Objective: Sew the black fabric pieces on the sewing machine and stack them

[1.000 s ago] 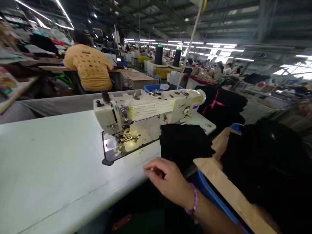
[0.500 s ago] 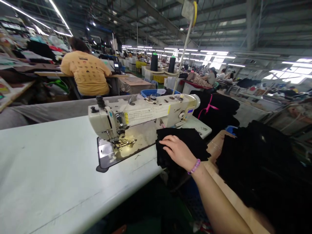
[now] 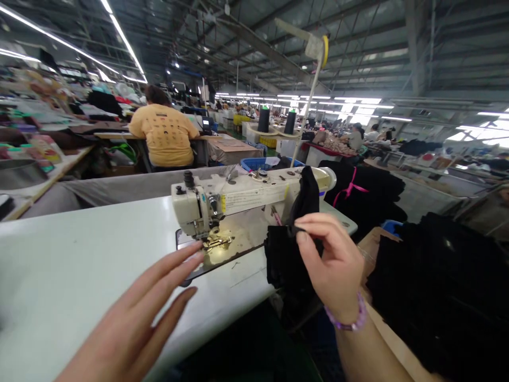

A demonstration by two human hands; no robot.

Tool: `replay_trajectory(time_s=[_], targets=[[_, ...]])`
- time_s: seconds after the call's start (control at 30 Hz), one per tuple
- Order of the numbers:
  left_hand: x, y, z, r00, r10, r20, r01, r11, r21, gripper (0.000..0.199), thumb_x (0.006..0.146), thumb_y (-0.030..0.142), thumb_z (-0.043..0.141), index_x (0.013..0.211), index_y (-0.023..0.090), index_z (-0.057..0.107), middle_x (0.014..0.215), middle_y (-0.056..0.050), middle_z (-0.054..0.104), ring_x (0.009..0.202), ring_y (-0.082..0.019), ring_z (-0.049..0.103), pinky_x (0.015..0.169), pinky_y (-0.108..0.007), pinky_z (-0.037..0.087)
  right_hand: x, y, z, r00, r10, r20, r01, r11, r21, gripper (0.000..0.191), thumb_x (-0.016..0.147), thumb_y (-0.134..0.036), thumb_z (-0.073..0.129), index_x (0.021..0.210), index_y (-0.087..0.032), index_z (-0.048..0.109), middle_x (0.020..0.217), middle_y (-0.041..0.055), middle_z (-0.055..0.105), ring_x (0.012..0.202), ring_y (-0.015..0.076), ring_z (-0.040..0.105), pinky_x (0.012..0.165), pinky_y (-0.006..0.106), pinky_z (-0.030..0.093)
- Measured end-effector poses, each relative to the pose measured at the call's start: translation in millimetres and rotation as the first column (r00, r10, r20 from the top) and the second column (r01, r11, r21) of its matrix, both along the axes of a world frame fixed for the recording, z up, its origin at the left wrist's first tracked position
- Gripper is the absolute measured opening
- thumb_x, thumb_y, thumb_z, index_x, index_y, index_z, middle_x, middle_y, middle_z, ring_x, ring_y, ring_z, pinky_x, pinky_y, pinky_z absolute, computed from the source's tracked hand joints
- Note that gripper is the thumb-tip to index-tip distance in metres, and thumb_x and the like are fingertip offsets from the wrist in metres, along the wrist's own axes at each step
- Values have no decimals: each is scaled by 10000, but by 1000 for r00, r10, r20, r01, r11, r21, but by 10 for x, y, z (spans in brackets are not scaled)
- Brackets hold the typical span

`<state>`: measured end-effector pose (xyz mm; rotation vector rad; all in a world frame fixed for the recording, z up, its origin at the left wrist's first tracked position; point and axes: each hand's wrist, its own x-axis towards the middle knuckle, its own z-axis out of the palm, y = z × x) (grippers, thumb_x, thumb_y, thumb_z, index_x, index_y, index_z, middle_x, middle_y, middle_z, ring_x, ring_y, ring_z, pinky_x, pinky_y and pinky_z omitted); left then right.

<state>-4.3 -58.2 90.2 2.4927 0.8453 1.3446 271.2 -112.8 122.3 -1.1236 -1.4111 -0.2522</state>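
Note:
A sewing machine stands on the pale work table, its needle area at the left end over a shiny metal plate. My right hand, with a purple bead bracelet, pinches the edge of a black fabric piece, which is lifted and folded up in front of the machine's right end. Beneath it a stack of black fabric pieces lies at the table's front edge. My left hand hovers over the table before the needle area, fingers stretched and apart, holding nothing.
To the right lies a large heap of black fabric. Behind the machine are a black bundle tied with pink ribbon and a blue basket. A thread stand pole rises behind. A person in a yellow shirt sits further back.
My left hand has come into view at the lower left. My right hand, earlier flat on the black stack, now pinches and lifts a piece from it. The view has shifted slightly left.

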Motion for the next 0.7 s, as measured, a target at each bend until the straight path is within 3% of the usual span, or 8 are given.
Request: replay_trajectory(time_s=[0.1,0.17,0.27,0.33,0.4,0.53,0.63,0.7], targets=[[275,-127,178,992,-76,-99,91,983,157,592,924,135,584,1480,285,449,1508,-72,516,1321,-210,554,1109,-310,459,-304,-99,172,945,323,-46,-326,934,-147,113,899,-118,627,872,-214,679,937,27,706,881,162,672,799,289,541],[423,-182,284,995,-94,-31,98,978,181,505,922,116,596,1403,233,502,1380,-98,610,1234,-184,610,1055,-283,501,-445,-97,207,872,473,-127,-489,850,-195,106,905,-136,630,848,-210,681,904,14,706,860,147,674,796,267,543],[505,-176,359,996,-63,70,48,979,198,298,916,105,603,1199,197,589,1083,-56,716,996,-126,690,925,-204,549,-578,-29,160,809,524,-267,-579,789,-205,156,962,-187,570,876,-216,697,914,11,708,885,135,680,791,234,552],[467,-136,353,995,30,98,-49,980,193,246,915,106,602,1141,203,603,1009,-34,730,915,-117,704,883,-201,562,-644,20,81,795,522,-309,-592,778,-209,128,961,-224,588,1025,-235,698,1041,23,712,969,147,684,832,241,564],[389,-91,313,980,147,133,-168,973,159,279,920,134,606,1190,206,594,1026,-38,740,899,-128,719,864,-219,576,-709,56,-26,824,494,-276,-557,796,-239,302,894,-227,682,1192,-258,645,1136,29,699,995,166,683,856,266,573],[204,-14,206,918,320,235,-353,929,114,275,920,184,615,1193,207,588,1000,-32,746,784,-123,728,746,-205,593,-829,94,-242,924,380,-34,-374,884,-279,275,889,-136,657,1141,-245,641,980,16,719,857,168,685,796,284,573],[86,8,191,934,329,143,-347,929,130,158,934,193,572,1075,221,638,906,-2,740,681,-113,686,717,-221,582,-846,124,-317,928,323,186,-283,936,-211,236,947,-83,554,1137,-200,630,1002,53,718,928,193,682,873,330,557],[28,-5,232,949,299,101,-303,953,27,126,933,222,552,999,218,659,891,-11,720,697,-128,663,686,-235,572,-806,154,-312,909,273,316,-223,957,-186,245,964,-65,515,1157,-167,627,996,78,713,926,207,678,872,351,557]])
